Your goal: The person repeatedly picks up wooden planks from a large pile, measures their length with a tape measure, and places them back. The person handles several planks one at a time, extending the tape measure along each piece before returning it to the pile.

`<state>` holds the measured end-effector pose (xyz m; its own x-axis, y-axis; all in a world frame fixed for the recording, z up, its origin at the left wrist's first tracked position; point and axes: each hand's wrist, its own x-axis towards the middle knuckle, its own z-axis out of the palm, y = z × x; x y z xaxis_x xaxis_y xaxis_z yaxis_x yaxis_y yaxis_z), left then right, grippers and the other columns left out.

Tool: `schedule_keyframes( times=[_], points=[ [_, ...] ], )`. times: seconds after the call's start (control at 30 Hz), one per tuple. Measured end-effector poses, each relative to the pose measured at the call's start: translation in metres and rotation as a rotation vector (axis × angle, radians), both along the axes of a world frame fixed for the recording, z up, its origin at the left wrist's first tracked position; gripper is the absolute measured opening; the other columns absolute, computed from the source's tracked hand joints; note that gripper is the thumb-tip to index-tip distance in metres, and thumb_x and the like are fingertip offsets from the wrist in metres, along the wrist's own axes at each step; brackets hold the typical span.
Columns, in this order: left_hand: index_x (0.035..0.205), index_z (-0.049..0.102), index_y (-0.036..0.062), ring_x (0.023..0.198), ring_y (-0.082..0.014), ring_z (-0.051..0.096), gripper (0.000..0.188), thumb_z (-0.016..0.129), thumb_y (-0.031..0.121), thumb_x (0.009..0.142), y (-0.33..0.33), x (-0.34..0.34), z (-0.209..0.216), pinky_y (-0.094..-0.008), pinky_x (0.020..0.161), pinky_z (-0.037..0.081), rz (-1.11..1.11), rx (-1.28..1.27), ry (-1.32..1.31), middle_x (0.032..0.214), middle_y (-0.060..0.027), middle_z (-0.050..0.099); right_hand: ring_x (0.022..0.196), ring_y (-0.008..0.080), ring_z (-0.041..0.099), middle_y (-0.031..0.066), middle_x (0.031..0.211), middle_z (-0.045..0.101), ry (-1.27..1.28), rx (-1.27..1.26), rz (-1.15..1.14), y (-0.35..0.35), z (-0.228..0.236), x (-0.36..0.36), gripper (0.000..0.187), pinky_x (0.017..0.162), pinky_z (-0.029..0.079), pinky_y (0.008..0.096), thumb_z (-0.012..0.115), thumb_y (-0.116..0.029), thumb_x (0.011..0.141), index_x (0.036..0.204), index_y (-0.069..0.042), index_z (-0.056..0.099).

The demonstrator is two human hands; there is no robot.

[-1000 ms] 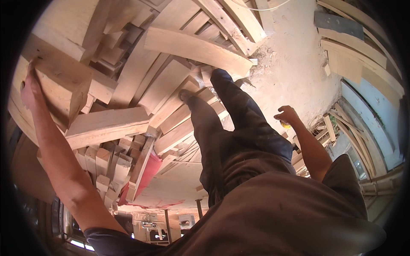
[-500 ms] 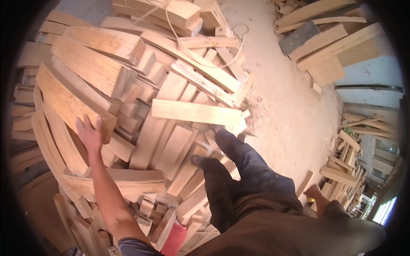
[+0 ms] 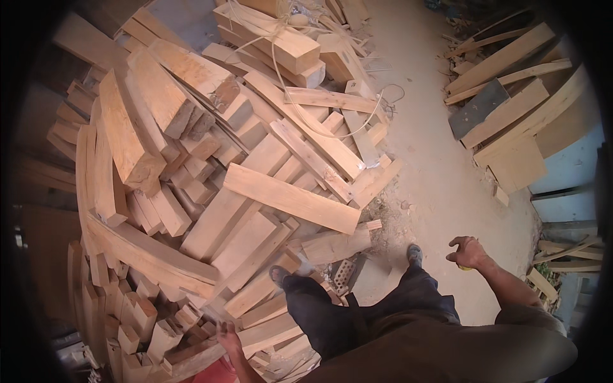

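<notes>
My left hand (image 3: 227, 336) hangs low beside the near edge of the lumber pile, above a long beam (image 3: 274, 328). Its fingers are small and slightly blurred; they look apart, with nothing seen in them. My right hand (image 3: 469, 253) is out over the bare ground, its fingers curled around a small yellow object (image 3: 464, 267). Most of that object is hidden under the palm, so its kind does not show. A thick block (image 3: 131, 143) lies on the pile at the left. A pale plank (image 3: 292, 198) rests across other boards in the middle.
Upright offcuts (image 3: 137, 313) crowd the lower left. A thin looped cord (image 3: 286, 96) lies over the far beams. Between my feet and the pile sits a perforated brick (image 3: 345, 273). More boards (image 3: 504, 96) are stacked across the dusty path (image 3: 421, 127) on the right.
My left hand has let go of the thick block and drawn back toward me. My right arm now reaches farther forward. My legs have shifted, with one foot out on the path.
</notes>
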<state>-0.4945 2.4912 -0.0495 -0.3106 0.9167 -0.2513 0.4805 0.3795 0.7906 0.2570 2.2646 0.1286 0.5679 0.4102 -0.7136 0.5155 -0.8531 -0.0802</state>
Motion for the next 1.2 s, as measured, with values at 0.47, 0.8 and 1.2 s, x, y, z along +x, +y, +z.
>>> schedule_keyframes(
  times=[0.47, 0.8, 1.2],
  points=[
    [0.129, 0.057, -0.0133, 0.086, -0.0282, 0.068, 0.050, 0.063, 0.020, 0.092, -0.388, 0.277, -0.048, -0.0338, 0.081, 0.055, -0.230, -0.633, 0.091, 0.101, -0.0204, 0.070, 0.082, 0.0301, 0.069, 0.0152, 0.089, 0.072, 0.435, -0.402, -0.589, -0.714, -0.208, 0.117, 0.035, 0.073, 0.053, 0.0420, 0.077, -0.034, 0.076, 0.091, -0.002, 0.073],
    [0.143, 0.046, -0.0077, 0.117, -0.0299, 0.064, 0.069, 0.067, 0.036, 0.093, -0.339, 0.636, 0.014, -0.0353, 0.100, 0.048, -0.860, -0.419, 0.289, 0.126, -0.0223, 0.067, 0.062, 0.0235, 0.069, 0.0119, 0.077, 0.069, 0.660, 0.571, -0.910, -0.533, -0.255, 0.302, 0.029, 0.052, 0.052, 0.0363, 0.076, -0.012, 0.081, 0.103, 0.005, 0.067],
    [0.126, 0.063, 0.0267, 0.111, -0.0407, 0.062, 0.048, 0.066, 0.049, 0.084, -0.443, 0.699, -0.142, -0.0387, 0.105, 0.046, -0.936, -0.694, 0.367, 0.123, -0.0274, 0.063, 0.065, 0.0199, 0.069, 0.0148, 0.078, 0.071, 0.389, 0.454, -0.473, -0.334, -0.221, 0.599, 0.041, 0.060, 0.054, 0.0326, 0.075, -0.007, 0.081, 0.116, 0.011, 0.063]
  ],
)
